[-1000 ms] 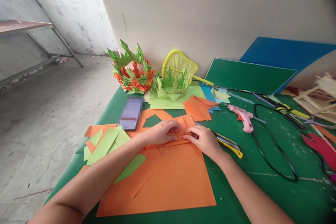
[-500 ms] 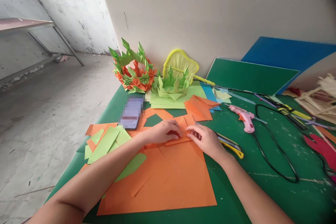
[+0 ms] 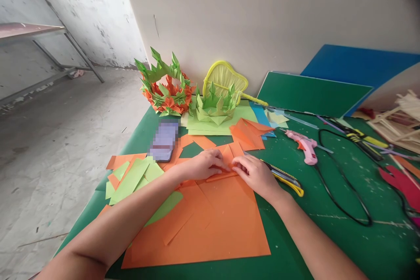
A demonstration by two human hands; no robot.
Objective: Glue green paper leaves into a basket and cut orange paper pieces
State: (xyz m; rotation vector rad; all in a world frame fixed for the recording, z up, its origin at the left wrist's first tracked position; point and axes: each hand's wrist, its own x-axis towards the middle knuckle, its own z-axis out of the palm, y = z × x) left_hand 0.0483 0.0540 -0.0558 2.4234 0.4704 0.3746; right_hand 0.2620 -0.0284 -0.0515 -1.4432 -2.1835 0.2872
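Fingers of my left hand (image 3: 206, 166) are closed on the near part of a folded orange paper (image 3: 233, 151) at the middle of the table. My right hand (image 3: 254, 173) pinches the right side of the same paper, its fingertips almost touching those of my left. Beneath and in front lies a large orange sheet (image 3: 226, 227). Loose green paper pieces (image 3: 131, 181) lie left of my left forearm. Another folded orange piece (image 3: 247, 133) rests just beyond my hands.
A phone (image 3: 164, 142), an orange-green paper crown (image 3: 167, 92) and a green crown (image 3: 216, 109) stand or lie beyond my left hand. Right of my right hand are a yellow cutter (image 3: 287, 180) and a pink glue gun (image 3: 305, 146) with a looping black cable.
Both hands stay at the folded paper. The fingertips of my left hand have shifted slightly right, and my right hand has moved a little left, closing the gap between them.
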